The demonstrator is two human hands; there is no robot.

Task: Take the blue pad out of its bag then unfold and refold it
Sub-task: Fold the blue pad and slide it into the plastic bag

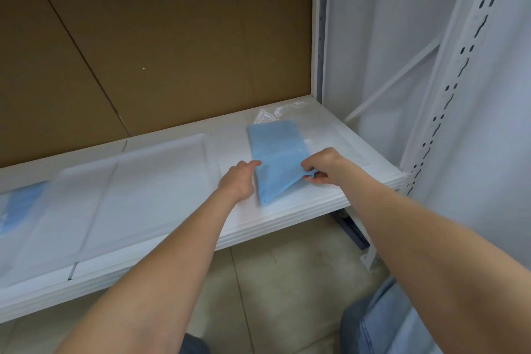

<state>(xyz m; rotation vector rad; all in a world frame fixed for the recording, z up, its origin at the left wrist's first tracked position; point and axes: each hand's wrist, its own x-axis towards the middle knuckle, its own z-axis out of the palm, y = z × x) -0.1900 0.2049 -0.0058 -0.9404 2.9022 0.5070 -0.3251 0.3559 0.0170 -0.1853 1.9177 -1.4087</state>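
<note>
A folded blue pad (pixel 275 158) lies on the white shelf (pixel 287 215), right of the middle. Its far part sits inside a clear plastic bag (pixel 275 115), whose crumpled end reaches toward the back corner; the near part sticks out toward the shelf's front edge. My right hand (pixel 320 165) pinches the pad's near right corner between thumb and fingers. My left hand (pixel 240 178) rests flat against the pad's left edge, fingers pointing at it and holding nothing.
A large translucent white tray or lid (pixel 115 195) lies on the shelf to the left, with another blue pad in plastic (pixel 17 207) under its left end. Brown cardboard (pixel 172 52) backs the shelf. A white slotted upright (pixel 448 95) stands at the right.
</note>
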